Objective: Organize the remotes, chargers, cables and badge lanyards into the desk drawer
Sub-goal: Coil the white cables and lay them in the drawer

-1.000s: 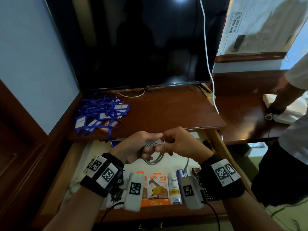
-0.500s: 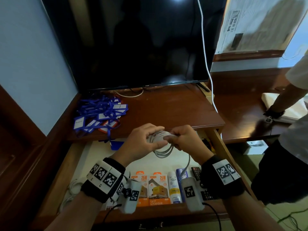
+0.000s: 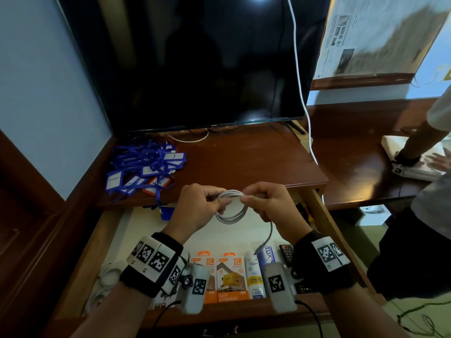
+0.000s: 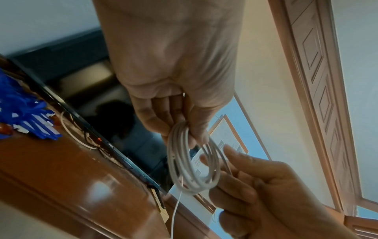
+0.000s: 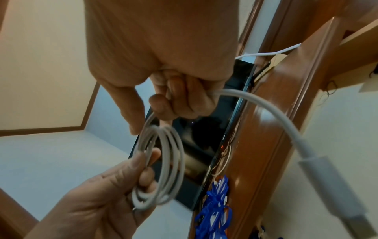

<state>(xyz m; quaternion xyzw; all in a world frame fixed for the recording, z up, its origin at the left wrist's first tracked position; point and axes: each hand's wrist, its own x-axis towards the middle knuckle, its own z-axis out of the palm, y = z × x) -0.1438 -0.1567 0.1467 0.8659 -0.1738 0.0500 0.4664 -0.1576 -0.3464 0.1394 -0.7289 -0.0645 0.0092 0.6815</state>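
Both hands (image 3: pixel 244 206) hold coiled cable (image 3: pixel 231 212), plug downward.

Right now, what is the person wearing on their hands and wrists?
Both hands are bare. The left hand and right hand each have a wide black wristband bearing white square-patterned marker tags, and a white camera module with its own tag and a thin black cable. No sleeves show.

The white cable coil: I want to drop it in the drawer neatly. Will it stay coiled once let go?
Probably not fully. The white cable coil is untied, kept round only by the left hand and right hand, so it may spring looser. Its free end droops limply, suggesting it is floppy and light.
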